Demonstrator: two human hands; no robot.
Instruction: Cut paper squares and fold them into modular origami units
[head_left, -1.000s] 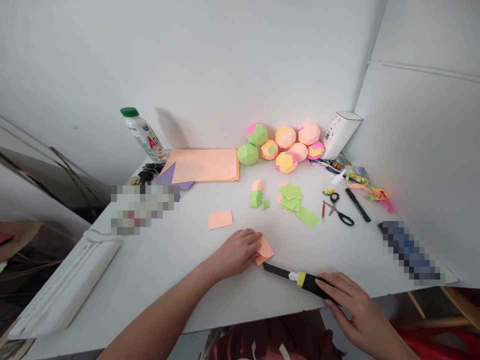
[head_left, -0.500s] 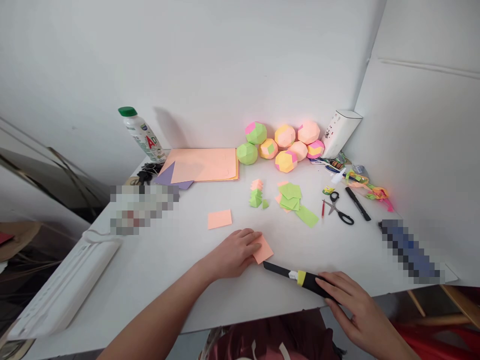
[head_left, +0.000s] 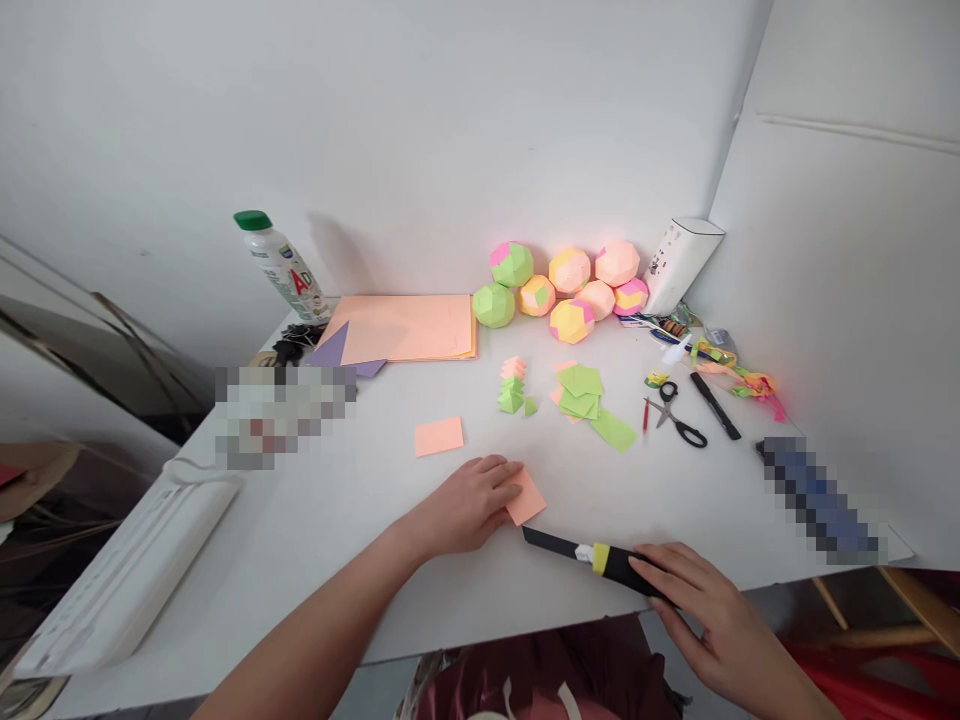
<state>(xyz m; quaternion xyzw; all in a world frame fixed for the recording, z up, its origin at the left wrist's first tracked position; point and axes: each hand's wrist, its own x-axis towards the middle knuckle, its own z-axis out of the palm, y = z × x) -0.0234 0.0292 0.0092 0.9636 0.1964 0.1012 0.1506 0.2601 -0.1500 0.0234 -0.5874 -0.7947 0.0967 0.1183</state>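
My left hand [head_left: 476, 507] lies on the table with its fingers closed over a small peach paper piece [head_left: 529, 497], which looks folded. The paper's left part is hidden under the fingers. In my right hand [head_left: 694, 595] is a black knife [head_left: 555, 543] with a yellow collar, held by the handle near the table's front edge. The tip of its long dark blade lies just below the lower corner of the paper, close to it; whether they touch I cannot tell. A second peach paper rectangle [head_left: 439, 437] lies flat beyond my left hand.
Green paper squares [head_left: 581, 390] and small folded pieces [head_left: 512, 393] lie mid-table. Behind are several paper balls [head_left: 571, 321] and peach sheets [head_left: 412, 325]. Scissors [head_left: 677, 415] and a black marker [head_left: 715, 406] are at right; a bottle [head_left: 283, 268] and white power strip [head_left: 135, 570] at left.
The knife's tip has shifted slightly left, along the paper's lower corner. My left hand stays in place on the paper.
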